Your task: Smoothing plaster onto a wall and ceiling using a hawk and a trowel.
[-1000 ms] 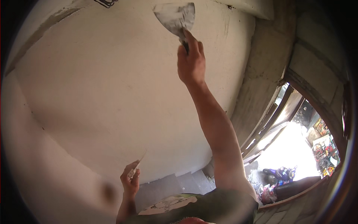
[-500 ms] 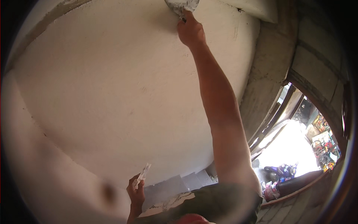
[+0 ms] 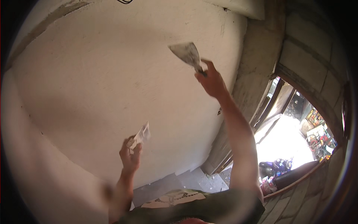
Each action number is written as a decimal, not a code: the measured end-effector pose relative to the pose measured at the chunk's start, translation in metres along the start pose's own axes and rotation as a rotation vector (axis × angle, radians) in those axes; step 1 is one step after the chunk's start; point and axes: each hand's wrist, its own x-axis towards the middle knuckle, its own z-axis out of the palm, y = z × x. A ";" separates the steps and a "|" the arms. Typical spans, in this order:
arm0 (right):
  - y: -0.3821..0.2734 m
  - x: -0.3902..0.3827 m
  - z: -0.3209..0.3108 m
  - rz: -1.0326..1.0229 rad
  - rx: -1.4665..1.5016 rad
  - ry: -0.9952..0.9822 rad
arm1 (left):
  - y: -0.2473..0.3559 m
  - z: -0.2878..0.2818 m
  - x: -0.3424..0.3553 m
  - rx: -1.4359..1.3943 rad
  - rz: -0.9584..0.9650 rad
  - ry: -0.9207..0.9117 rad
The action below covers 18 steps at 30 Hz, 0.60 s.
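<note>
My right hand point(image 3: 213, 80) is closed around the dark handle of a putty knife point(image 3: 186, 53), one finger lying along it. Its wide, fan-shaped metal blade is smeared with grey-white stuff and points up and left in front of the pale plastered wall point(image 3: 108, 86); whether it touches cannot be told. Lower and to the left, my left hand point(image 3: 130, 154) pinches a small whitish flat piece point(image 3: 143, 133) between thumb and fingers. That piece is blurred, so its exact kind does not show. Faint marks and specks dot the wall.
A bare concrete pillar point(image 3: 254, 71) edges the wall on the right. Beyond it is a bright opening point(image 3: 285, 138), with a purple-and-black object point(image 3: 278, 165) and colourful clutter point(image 3: 320, 138). Grey steps or floor point(image 3: 186, 182) lie below. A dark cable loop point(image 3: 125, 1) shows at the top.
My right hand has brought the putty knife down and rightward from the top of the wall, and its whole blade now shows. My left hand has risen with the whitish piece.
</note>
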 end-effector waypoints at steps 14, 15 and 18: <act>0.318 -0.373 0.056 0.692 -0.120 -0.109 | 0.179 0.155 0.338 1.437 1.464 -0.106; 0.328 -0.409 0.060 0.803 -0.109 -0.156 | 0.183 0.162 0.354 1.491 1.409 -0.130; 0.353 -0.523 0.061 1.115 -0.089 -0.276 | 0.206 0.190 0.379 1.509 1.490 -0.027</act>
